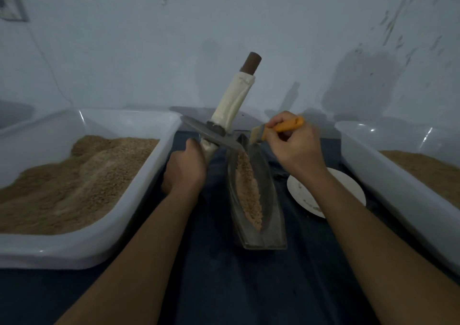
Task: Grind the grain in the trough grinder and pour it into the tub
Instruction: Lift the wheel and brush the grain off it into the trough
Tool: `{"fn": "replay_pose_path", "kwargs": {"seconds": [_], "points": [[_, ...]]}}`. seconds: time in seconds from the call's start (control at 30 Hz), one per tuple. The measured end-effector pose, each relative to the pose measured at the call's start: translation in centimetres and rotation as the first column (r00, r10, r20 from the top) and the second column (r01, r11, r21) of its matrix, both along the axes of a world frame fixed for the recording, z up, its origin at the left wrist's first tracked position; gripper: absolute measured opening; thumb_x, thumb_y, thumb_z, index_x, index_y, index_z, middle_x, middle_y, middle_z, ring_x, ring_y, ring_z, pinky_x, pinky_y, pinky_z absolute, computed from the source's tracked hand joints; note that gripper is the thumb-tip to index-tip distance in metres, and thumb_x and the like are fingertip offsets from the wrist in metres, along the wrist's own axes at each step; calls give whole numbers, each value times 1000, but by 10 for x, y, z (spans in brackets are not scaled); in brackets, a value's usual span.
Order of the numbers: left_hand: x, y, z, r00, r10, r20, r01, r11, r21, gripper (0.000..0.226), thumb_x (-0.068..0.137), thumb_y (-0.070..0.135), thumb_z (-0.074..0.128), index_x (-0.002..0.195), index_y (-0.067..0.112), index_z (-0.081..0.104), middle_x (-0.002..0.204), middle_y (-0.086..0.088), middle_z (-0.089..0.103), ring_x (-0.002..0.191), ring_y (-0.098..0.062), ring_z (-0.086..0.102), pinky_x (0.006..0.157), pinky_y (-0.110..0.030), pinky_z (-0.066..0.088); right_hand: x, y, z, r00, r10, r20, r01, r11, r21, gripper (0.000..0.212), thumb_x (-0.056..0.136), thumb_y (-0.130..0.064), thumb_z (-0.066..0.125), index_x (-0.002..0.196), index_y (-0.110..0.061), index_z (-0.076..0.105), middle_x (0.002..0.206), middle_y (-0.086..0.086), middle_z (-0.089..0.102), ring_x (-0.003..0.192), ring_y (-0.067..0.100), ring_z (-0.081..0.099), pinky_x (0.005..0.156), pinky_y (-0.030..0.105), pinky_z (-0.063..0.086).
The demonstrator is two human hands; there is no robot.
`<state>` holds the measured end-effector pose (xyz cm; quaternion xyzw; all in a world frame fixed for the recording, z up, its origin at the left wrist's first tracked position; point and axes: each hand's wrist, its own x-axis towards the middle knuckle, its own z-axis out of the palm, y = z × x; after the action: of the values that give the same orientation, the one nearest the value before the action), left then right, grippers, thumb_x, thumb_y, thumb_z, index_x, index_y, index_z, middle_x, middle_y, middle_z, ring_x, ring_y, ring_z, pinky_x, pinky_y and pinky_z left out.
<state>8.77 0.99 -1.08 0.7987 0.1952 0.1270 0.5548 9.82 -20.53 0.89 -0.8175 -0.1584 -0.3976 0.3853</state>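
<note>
Head view: 2 bare forearms are seen reaching forward over a dark blue cloth [219, 275] spread on the work surface. The left hand [185, 167] is clenched around the lower, cloth-wrapped end of the axle handle [234, 100] of the grinding wheel [211, 134], which is held lifted and tilted, the brown upper end of the handle pointing up and to the right. The wheel's grey disc is seen almost edge-on, its right edge above the far end of the trough grinder [258, 200]. The right hand [293, 145] is closed around the orange handle of a small brush [276, 130], whose pale bristles are held against or just beside the disc's right edge; contact cannot be confirmed. The boat-shaped metal trough is set on the cloth between the arms, and a strip of light brown ground grain [249, 190] is seen lying along its channel. A white tub [99, 240] heaped with brown grain is placed to the left, just beside the left forearm. A second white tub [388, 175], also holding grain, is placed to the right. A small white plate [303, 195] with a few crumbs is partly hidden under the right wrist, between the trough and the right-hand tub. A pale wall [224, 25] is seen behind.
</note>
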Motion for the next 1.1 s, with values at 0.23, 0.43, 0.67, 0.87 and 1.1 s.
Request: {"fn": "replay_pose_path", "kwargs": {"seconds": [0.23,0.43,0.67,0.87,1.1], "points": [[-2,-1,1,1000,1,1,-1,1000,-27,56,93,55,29,108,17,67,97,-11,66,89,-34,64,96,-49,52,9,16,-5,989,13,-146,-14,1000,-10,14,86,-18,65,74,-24,69,65,-7,68,65,6,65,58,33,55],[6,1,-4,1000,20,10,-21,997,80,46,100,47,30,108,16,64,88,-8,59,78,-28,57,70,-37,44,8,22,8,920,13,-393,-14,1000,0,24,81,-14,55,61,0,58,66,20,63,61,29,60,54,48,51],[6,2,-6,1000,8,4,-9,982,187,30,104,36,34,105,15,56,82,-2,49,71,-20,48,56,-31,28,-6,19,34,773,73,-630,-81,997,15,20,64,-19,65,53,-3,64,56,17,65,52,24,62,53,37,49],[-1,-3,-4,998,67,8,-66,993,-93,66,82,67,24,98,20,68,91,-10,71,85,-34,66,92,-46,53,-11,16,45,804,131,-580,-119,991,58,22,65,-19,65,48,-6,59,52,14,61,50,22,58,52,34,47],[4,1,-7,999,34,16,-37,983,179,18,106,32,40,100,18,49,80,-1,46,65,-16,42,55,-28,28,1,16,22,945,18,-326,-22,1000,-9,22,86,-14,57,70,1,62,69,16,66,61,22,60,56,36,50]]}}
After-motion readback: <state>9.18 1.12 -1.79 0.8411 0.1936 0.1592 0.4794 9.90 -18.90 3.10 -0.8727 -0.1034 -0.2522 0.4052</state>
